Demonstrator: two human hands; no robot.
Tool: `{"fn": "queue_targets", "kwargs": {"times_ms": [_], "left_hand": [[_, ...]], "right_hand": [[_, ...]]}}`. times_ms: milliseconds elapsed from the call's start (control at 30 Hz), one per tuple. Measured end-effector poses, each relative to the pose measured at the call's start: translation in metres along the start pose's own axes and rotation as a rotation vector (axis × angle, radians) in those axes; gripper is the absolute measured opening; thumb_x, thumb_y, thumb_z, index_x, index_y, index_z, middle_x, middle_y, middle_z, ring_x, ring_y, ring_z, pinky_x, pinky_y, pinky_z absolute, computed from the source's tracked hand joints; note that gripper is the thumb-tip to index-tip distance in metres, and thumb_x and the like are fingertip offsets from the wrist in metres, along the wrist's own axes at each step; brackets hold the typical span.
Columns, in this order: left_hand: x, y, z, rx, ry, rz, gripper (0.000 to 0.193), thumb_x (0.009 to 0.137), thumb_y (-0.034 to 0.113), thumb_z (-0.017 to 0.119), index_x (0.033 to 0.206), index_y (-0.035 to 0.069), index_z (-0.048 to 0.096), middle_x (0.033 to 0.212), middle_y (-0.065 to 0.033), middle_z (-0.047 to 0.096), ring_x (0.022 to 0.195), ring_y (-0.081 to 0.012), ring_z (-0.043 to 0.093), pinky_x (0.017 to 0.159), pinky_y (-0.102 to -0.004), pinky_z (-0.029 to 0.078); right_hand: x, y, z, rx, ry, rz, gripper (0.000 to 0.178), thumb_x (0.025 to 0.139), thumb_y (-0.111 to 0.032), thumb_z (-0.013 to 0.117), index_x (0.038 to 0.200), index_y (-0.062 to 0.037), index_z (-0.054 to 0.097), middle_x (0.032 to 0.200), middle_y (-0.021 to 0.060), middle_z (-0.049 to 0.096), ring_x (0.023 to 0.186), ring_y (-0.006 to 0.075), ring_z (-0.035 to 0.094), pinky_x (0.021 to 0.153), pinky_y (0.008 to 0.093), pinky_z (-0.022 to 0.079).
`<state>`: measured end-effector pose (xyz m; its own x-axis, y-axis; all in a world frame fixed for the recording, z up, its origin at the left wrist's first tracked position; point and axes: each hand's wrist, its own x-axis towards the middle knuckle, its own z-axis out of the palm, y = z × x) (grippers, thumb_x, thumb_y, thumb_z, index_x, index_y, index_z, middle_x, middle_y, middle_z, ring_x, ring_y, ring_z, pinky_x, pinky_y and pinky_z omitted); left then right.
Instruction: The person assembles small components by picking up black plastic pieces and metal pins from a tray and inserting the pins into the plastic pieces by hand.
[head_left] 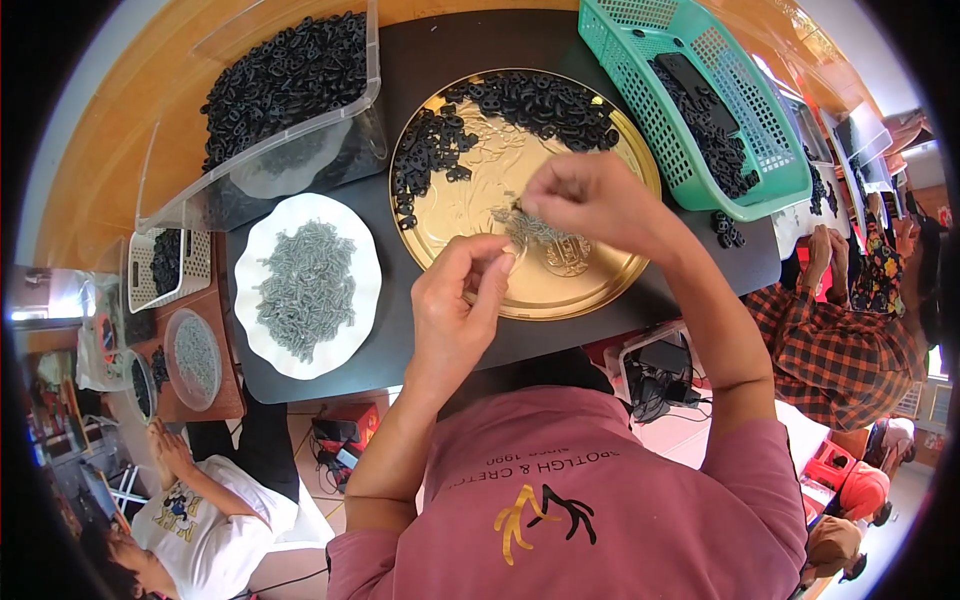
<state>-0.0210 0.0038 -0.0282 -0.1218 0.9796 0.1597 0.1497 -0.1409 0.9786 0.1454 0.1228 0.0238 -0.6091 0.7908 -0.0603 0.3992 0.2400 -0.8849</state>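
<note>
My left hand point(462, 290) is over the near left part of a round gold tray point(480, 215), thumb and forefinger pinched together. Whatever sits in that pinch is too small to make out. Slightly blurred, my right hand point(592, 200) hovers over the tray's middle with its fingers curled together, and its fingertips hide what they may hold. Just below them on the tray lies a small heap of grey screw-like pins point(540, 228). Small black plastic pieces point(545, 105) with holes line the tray's far and left sides.
A white scalloped plate point(365, 265) heaped with grey pins stands left on the dark table point(430, 45). Behind it is a clear bin point(375, 120) of black pieces. At the far right sits a green basket point(660, 165) with black pieces. Other people sit at both sides.
</note>
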Motion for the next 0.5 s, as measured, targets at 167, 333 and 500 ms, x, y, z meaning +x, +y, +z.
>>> {"fn": "queue_targets", "kwargs": {"times_ms": [167, 333, 500], "left_hand": [[-0.010, 0.007, 0.008, -0.282, -0.052, -0.087, 0.013, 0.090, 0.002, 0.061, 0.102, -0.004, 0.061, 0.080, -0.0055, 0.065, 0.067, -0.0070, 0.060, 0.060, -0.0206, 0.050], [-0.020, 0.016, 0.005, -0.412, -0.141, -0.206, 0.014, 0.091, 0.000, 0.060, 0.104, -0.003, 0.060, 0.082, -0.0052, 0.064, 0.070, -0.0082, 0.062, 0.063, -0.0217, 0.051], [-0.028, 0.017, 0.004, -0.519, -0.199, -0.266, 0.014, 0.090, -0.001, 0.060, 0.103, -0.004, 0.060, 0.086, -0.0065, 0.064, 0.074, -0.0097, 0.062, 0.065, -0.0223, 0.052]], "right_hand": [[-0.050, -0.008, 0.009, 0.170, -0.122, 0.075, 0.014, 0.083, -0.011, 0.068, 0.089, 0.0015, 0.066, 0.073, 0.0047, 0.064, 0.067, 0.0069, 0.056, 0.059, 0.0239, 0.045], [-0.068, -0.013, 0.012, 0.037, -0.081, -0.014, 0.007, 0.083, -0.006, 0.069, 0.087, -0.0016, 0.065, 0.077, 0.0002, 0.059, 0.066, 0.0063, 0.053, 0.056, 0.0224, 0.041], [-0.079, -0.010, 0.020, 0.006, -0.027, -0.159, 0.009, 0.081, -0.004, 0.071, 0.088, -0.0016, 0.064, 0.077, 0.0030, 0.060, 0.066, 0.0109, 0.055, 0.057, 0.0240, 0.042]]}}
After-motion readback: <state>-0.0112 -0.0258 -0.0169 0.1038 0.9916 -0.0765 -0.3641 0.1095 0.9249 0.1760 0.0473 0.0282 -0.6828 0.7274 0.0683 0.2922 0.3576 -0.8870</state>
